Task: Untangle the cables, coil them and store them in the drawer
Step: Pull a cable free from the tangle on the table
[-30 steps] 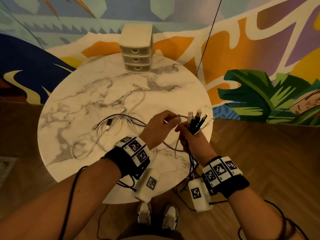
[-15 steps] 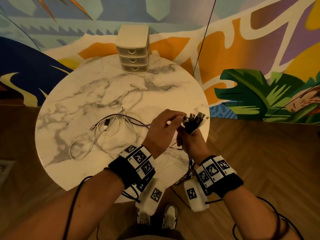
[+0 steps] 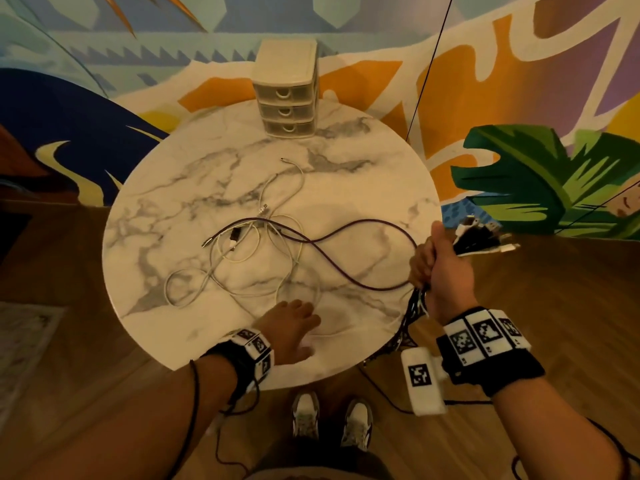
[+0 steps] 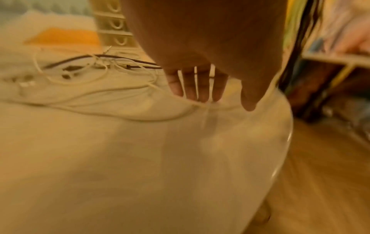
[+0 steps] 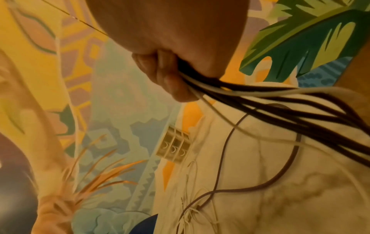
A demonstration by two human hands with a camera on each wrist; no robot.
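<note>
A tangle of white cables [image 3: 249, 258] lies mid-table, and a dark purple cable [image 3: 346, 233] snakes from it to my right hand [image 3: 436, 261]. At the table's right edge, that hand grips a bundle of cable ends, with the plugs [image 3: 485, 237] sticking out past the thumb. The right wrist view shows the right hand [image 5: 166, 74] as a fist round dark and white cables [image 5: 260, 101] that trail away. My left hand [image 3: 294, 323] lies near the front edge, fingers straight. In the left wrist view the fingertips [image 4: 202, 96] touch a white cable [image 4: 140, 114].
A small cream three-drawer unit [image 3: 285, 95] stands at the far edge of the round marble table [image 3: 346, 168], all its drawers closed. Wooden floor and a painted wall surround the table. My shoes [image 3: 332, 417] show below the front edge. More cables hang off the table under my right hand.
My left hand let go near the plugs and dropped down-left to the table's front. My right hand swung out to the right with the bundle, drawing the purple cable out across the table.
</note>
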